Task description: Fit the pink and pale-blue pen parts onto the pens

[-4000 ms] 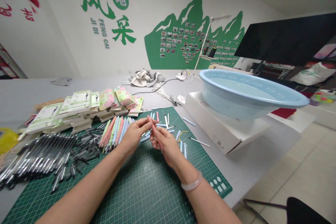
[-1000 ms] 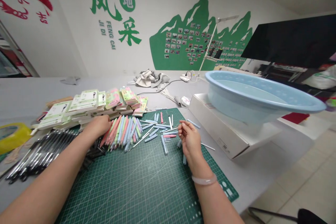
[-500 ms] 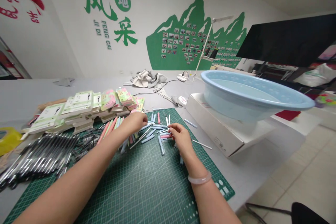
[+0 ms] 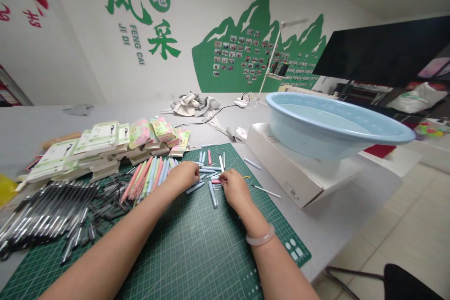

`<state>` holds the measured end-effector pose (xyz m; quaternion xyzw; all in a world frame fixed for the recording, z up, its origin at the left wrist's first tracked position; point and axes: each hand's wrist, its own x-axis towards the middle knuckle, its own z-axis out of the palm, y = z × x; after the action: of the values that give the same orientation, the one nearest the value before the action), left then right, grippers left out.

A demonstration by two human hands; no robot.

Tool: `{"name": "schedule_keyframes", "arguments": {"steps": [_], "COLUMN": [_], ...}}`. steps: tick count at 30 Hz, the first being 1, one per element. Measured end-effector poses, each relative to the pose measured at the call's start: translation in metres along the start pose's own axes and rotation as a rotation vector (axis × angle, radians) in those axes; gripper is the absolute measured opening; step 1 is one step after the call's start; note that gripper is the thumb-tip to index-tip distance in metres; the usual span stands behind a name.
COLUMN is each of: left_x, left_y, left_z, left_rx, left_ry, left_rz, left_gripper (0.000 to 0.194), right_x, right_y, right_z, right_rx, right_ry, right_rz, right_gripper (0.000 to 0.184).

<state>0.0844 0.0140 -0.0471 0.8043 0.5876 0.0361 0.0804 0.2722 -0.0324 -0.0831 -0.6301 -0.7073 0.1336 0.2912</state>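
My left hand (image 4: 183, 176) is closed, fingertips turned down beside a loose pile of light-blue pen barrels (image 4: 211, 169); what it pinches, if anything, is hidden. Across the pile, my right hand (image 4: 236, 188) has its fingers bent together at the end of a pink pen barrel (image 4: 215, 181). Whether it grips that barrel or only touches it is hard to see. Thin white sticks (image 4: 221, 163) lie just beyond the right fingertips. By the left forearm, pastel pens (image 4: 147, 176) lie in a row. All of this rests on a green cutting mat (image 4: 197, 243).
Many clear pens with black ends (image 4: 56, 206) lie at the left, below stacked small boxes (image 4: 101, 138). A light-blue basin (image 4: 316, 136) stands on a white carton (image 4: 277, 168) at the right. Cloth gloves (image 4: 191, 104) and a cable lie at the back.
Both hands have shifted slightly. The left has come down nearer the pile, and the right fingers have dropped from the white sticks toward the pink barrel. The view has moved a little.
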Motion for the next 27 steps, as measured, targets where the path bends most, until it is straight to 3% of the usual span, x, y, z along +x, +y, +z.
{"name": "schedule_keyframes", "arguments": {"steps": [5,10,17,21,27], "left_x": [-0.005,-0.008,-0.016,-0.015,0.001], "left_y": [0.006,0.004,0.002,0.0,-0.03], "left_z": [-0.002,-0.015,-0.006,-0.002,-0.023], "left_rx": [0.015,-0.2,0.034,0.036,-0.018], "left_ry": [0.048,0.133,0.11,0.045,0.075], "left_rz": [-0.034,0.035,-0.005,-0.012,-0.095], "left_gripper": [0.014,0.017,0.011,0.014,0.019], "right_x": [0.001,0.002,0.002,0.001,0.002], "right_y": [-0.005,-0.007,-0.001,-0.003,-0.003], "right_z": [0.0,0.0,-0.002,0.002,0.001], "right_rx": [0.095,0.314,-0.044,-0.163,-0.111], "right_ry": [0.067,0.083,0.016,-0.012,-0.014], "right_rz": [-0.006,0.021,-0.051,-0.095,-0.085], "right_gripper": [0.022,0.019,0.016,0.012,0.019]}}
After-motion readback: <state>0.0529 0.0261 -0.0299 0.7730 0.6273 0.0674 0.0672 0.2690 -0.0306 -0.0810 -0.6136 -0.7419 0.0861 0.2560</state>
